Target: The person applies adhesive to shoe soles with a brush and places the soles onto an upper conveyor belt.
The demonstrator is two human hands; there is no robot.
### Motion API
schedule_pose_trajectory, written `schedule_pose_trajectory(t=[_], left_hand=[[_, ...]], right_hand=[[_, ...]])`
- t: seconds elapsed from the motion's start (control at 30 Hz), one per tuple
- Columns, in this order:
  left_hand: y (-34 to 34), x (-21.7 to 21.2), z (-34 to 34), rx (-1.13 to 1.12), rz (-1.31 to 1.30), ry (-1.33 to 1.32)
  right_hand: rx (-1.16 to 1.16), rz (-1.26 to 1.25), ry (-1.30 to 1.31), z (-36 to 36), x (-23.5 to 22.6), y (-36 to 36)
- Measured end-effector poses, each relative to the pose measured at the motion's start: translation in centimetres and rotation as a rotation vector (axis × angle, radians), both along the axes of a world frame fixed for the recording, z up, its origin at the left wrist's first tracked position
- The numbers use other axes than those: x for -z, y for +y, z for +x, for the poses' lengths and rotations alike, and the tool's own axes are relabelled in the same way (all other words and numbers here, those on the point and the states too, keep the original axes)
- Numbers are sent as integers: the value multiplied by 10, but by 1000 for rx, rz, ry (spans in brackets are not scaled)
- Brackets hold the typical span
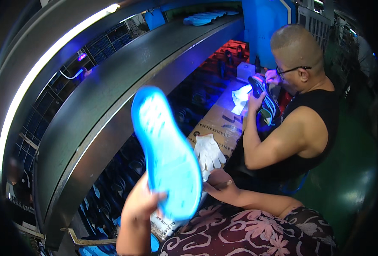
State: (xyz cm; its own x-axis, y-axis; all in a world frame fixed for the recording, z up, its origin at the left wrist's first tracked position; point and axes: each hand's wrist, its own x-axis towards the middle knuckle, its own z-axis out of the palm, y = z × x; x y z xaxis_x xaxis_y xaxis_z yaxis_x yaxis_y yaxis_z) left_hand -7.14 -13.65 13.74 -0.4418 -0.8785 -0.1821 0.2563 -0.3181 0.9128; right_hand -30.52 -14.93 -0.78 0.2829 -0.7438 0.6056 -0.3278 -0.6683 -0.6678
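My left hand point(143, 200) grips a bright blue shoe sole point(167, 149) near its lower end, thumb on the broad face. The sole stands tilted upright, its narrower end up, in front of the conveyor. Beside the sole's lower right edge is my right hand point(219, 187), its fingers curled. Whatever it holds, if anything, I cannot make out, nor whether it touches the sole. A white knitted glove point(209, 154) lies just beyond the right hand on a cardboard-covered bench point(216, 128).
A dark conveyor belt point(125, 72) curves across the left, with more blue soles point(206, 18) at its far end. To the right a co-worker point(300, 106) holds a dark shoe point(266, 100) under violet light. Dark shoes point(116, 183) fill the space below the conveyor.
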Motion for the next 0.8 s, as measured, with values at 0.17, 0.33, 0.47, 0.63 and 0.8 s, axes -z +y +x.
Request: schedule_pose_trajectory(t=[0.17,0.33,0.47,0.63,0.8], left_hand=[[-211,-83,-81,-375,-12,390],[-220,-84,-126,-524,-414,375],[-142,-2,-96,-307,-537,103],[5,126,49,-517,-564,-887],[195,224,181,-702,-146,-1853]], right_hand=[[16,59,-73,-14,5,-9],[87,60,-127,-26,20,-15],[93,164,-115,-33,24,-17],[22,190,-185,-14,26,-8],[-87,309,-206,14,27,1]])
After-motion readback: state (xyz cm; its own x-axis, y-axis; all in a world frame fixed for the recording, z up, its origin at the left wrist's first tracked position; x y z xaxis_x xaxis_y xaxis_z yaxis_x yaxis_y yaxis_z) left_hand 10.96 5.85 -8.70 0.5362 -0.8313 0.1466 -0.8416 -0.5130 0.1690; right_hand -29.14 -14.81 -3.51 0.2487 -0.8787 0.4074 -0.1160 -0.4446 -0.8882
